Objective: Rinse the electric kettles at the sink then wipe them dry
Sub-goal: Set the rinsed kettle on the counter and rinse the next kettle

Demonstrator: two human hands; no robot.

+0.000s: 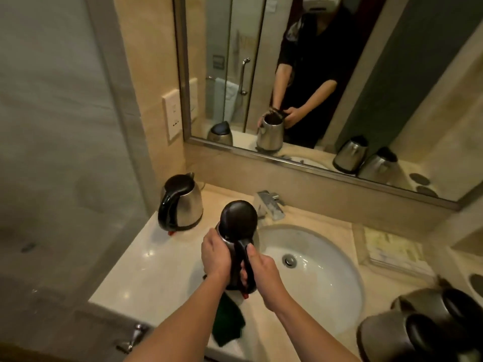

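Currently 4 kettles on view, mirror copies not counted, all placed here against the sink [313,259]. Kettle 1, the held kettle [239,226]: steel body, dark lid closed, upright at the sink's left rim, partly over the basin. Left hand [215,253] wraps the kettle's left side, fingers curled round the body. Right hand [261,270] grasps the black handle [247,259], thumb lying along its top. Kettle 2, the second kettle [181,202]: stands on the counter [136,267] left of the sink and further back, lid down, handle facing the camera, untouched. Kettles 3 and 4, the right-hand kettles [428,325]: a pair right of the sink at the near edge, just beside each other, blurred, dark lids showing.

1 faucet [270,203] behind the sink, no water visible. 1 drain [289,259] in the basin's middle. 1 dark green cloth [227,322] on the counter edge in front of the sink, under the forearms. 1 folded towel [392,248] right of the sink, at the back. 1 mirror [339,74] above the sink, reflecting the person.
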